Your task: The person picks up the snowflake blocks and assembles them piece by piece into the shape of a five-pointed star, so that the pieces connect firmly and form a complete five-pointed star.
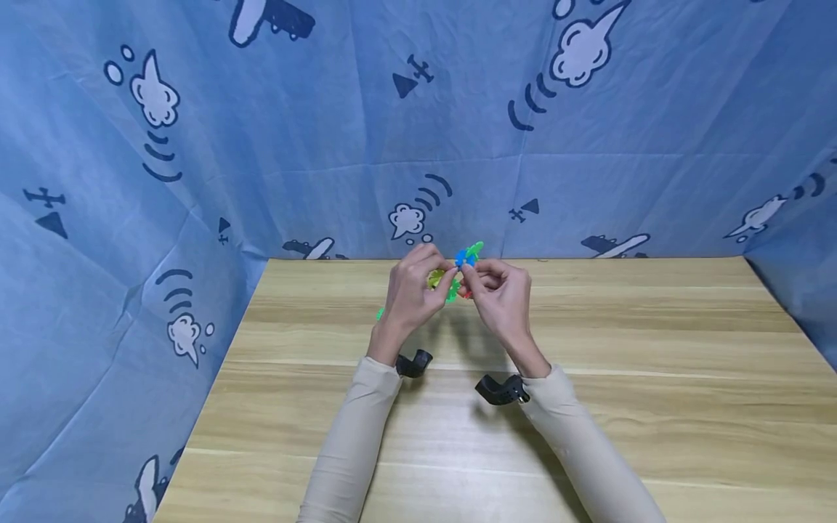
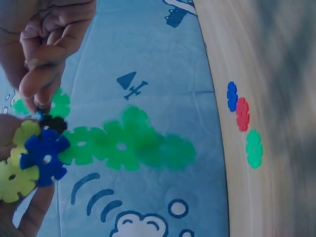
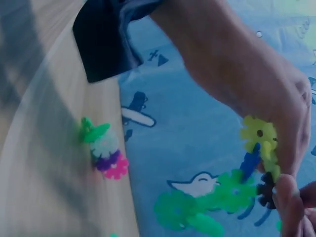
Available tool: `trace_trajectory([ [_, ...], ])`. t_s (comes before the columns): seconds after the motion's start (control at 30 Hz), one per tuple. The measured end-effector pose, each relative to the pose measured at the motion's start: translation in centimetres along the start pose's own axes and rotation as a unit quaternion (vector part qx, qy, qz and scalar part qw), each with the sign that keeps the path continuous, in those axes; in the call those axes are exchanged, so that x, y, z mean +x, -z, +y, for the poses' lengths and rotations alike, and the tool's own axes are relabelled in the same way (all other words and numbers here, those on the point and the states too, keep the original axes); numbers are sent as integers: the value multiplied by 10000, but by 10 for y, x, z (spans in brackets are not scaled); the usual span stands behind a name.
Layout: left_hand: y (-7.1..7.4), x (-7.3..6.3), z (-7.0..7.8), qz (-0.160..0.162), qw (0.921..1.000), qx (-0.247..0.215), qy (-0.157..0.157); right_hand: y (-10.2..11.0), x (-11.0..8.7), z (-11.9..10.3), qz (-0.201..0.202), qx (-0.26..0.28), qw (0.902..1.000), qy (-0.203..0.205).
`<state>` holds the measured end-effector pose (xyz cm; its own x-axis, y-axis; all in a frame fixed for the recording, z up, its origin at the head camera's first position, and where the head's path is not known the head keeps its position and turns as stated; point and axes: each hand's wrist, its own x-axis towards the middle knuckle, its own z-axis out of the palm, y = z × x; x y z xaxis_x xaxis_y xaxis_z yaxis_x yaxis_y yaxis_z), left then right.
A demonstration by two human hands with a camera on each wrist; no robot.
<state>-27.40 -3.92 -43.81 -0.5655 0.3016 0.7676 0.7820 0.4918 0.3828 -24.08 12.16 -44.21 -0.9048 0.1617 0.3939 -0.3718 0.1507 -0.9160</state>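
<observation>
My left hand (image 1: pixel 413 289) pinches a joined cluster of plastic snowflake discs. In the left wrist view, it includes yellow discs (image 2: pixel 16 180), a blue disc (image 2: pixel 47 157), a black disc (image 2: pixel 57 122) and a chain of green discs (image 2: pixel 118 147) reaching out to the right. My right hand (image 1: pixel 502 296) meets it fingertip to fingertip, pinching a blue snowflake disc (image 1: pixel 466 258) with a green disc (image 1: pixel 475 249) beside it. In the right wrist view, my right thumb lies against the black disc (image 3: pixel 267 191). Fingers hide where the pieces meet.
Beyond the hands, a blue, a red (image 2: pixel 242 114) and a green disc lie on the wooden table (image 1: pixel 654 349). The right wrist view shows a small green, white, purple and pink disc cluster (image 3: pixel 106 150) there. A blue printed curtain (image 1: pixel 445 131) borders the table's back and sides.
</observation>
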Motion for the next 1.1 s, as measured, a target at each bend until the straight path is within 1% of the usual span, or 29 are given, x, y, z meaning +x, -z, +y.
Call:
trace_trajectory([
  [0.17,1,-1,0,53,10000,38,62,0,-1,-1,-119,-290,9994,154],
  [0.33,4,0,0,39,9999,112,93,5,2,-4,-315,-384,9988,22],
  [0.47,8,1,-1,-31,9997,-36,224,13,5,-8,-511,-630,9967,-36],
  [0.57,11,1,-4,-124,9990,-205,367,21,8,-11,-464,-725,9963,-47],
  [0.67,14,2,-7,-228,9973,-449,536,32,13,-14,-301,-642,9975,-46],
  [0.73,15,2,-8,-272,9948,-727,657,39,15,-16,-342,-670,9972,-45],
  [0.77,16,2,-9,-300,9931,-879,717,43,16,-17,-435,-689,9967,-59],
  [0.83,18,1,-9,-363,9881,-1216,863,49,18,-17,-731,-768,9943,-129],
  [0.93,19,1,-9,-461,9783,-1698,1094,55,20,-17,-1220,-908,9882,-184],
  [1.0,19,1,-7,-544,9720,-1937,1214,55,21,-17,-1452,-961,9845,-202],
  [1.1,18,2,-4,-734,9649,-2141,1335,55,21,-17,-1631,-1054,9809,-149],
])
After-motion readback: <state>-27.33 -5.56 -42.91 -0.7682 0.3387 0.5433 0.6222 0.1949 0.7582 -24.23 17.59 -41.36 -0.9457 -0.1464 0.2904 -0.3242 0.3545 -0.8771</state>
